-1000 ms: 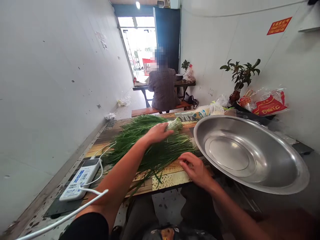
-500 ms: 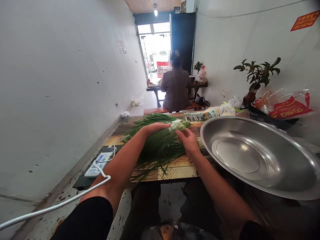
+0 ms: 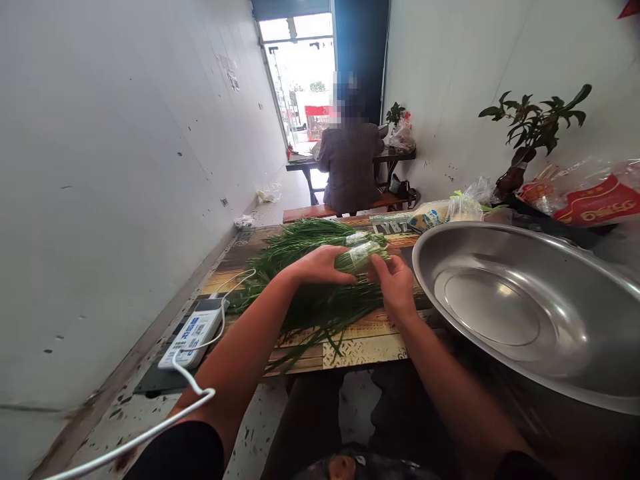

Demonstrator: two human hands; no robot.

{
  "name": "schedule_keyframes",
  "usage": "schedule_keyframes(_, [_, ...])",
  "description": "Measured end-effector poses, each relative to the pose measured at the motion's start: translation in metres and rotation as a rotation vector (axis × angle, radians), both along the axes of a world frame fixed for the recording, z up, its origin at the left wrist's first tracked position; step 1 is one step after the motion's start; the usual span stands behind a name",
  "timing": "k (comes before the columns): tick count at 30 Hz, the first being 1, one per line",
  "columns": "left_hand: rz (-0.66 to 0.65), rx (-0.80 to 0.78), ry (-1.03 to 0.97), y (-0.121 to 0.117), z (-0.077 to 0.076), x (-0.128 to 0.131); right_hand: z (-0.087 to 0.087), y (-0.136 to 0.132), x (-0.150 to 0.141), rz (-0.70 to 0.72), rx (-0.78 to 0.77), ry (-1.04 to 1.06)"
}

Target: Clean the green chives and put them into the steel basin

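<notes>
A bunch of garlic chives (image 3: 364, 251), bound near its pale stem ends with clear wrap, lies just above the table. Wrapped over the bunch from the left, my left hand (image 3: 323, 265) is closed on it just below the binding. My right hand (image 3: 397, 285) is closed at the stem ends, thumb and fingers pressed against them; its fingertips are partly hidden. Behind lies a second bound bunch (image 3: 356, 237), its leaves spreading left. Loose green leaves (image 3: 320, 317) cover the table beneath my hands.
A large steel basin (image 3: 493, 313) stands at the right, close to my right forearm. A power strip (image 3: 195, 337) with a white cable is at the left table edge. Plastic bags (image 3: 463, 207) and a potted plant (image 3: 537, 127) are behind the basin. A person (image 3: 350, 167) sits farther off.
The held bunch has been turned and brought slightly nearer, and my left hand's grip now shows thumb and fingers around it. The second bunch's binding has come into sight. My view has tipped down.
</notes>
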State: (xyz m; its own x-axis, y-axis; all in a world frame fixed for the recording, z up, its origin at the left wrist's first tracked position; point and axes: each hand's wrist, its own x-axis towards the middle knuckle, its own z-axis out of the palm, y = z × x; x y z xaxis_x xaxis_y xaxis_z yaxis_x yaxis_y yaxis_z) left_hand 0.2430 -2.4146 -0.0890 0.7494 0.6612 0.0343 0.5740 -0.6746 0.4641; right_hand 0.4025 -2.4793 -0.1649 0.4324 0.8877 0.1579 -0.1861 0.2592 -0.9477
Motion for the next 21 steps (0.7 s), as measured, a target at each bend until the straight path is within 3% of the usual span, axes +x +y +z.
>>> schedule_keyframes(3, [0.02, -0.133, -0.121, 0.013, -0.003, -0.004, 0.001, 0.002, -0.002, -0.019, 0.067, -0.078])
schedule_keyframes(7, [0.059, -0.278, -0.289, 0.032, -0.008, -0.009, 0.006, 0.006, -0.007, -0.202, 0.246, -0.548])
schedule_keyframes(9, [0.071, -0.315, -0.332, 0.038, -0.011, -0.009, 0.008, 0.012, -0.011, -0.227, 0.337, -0.751])
schedule_keyframes(12, [0.086, -0.298, -0.344, 0.046, -0.015, -0.008, 0.011, 0.023, -0.017, -0.242, 0.389, -0.885])
schedule_keyframes(21, [0.103, -0.213, -0.369, 0.063, -0.022, -0.003, 0.011, 0.044, -0.023, -0.337, 0.326, -1.091])
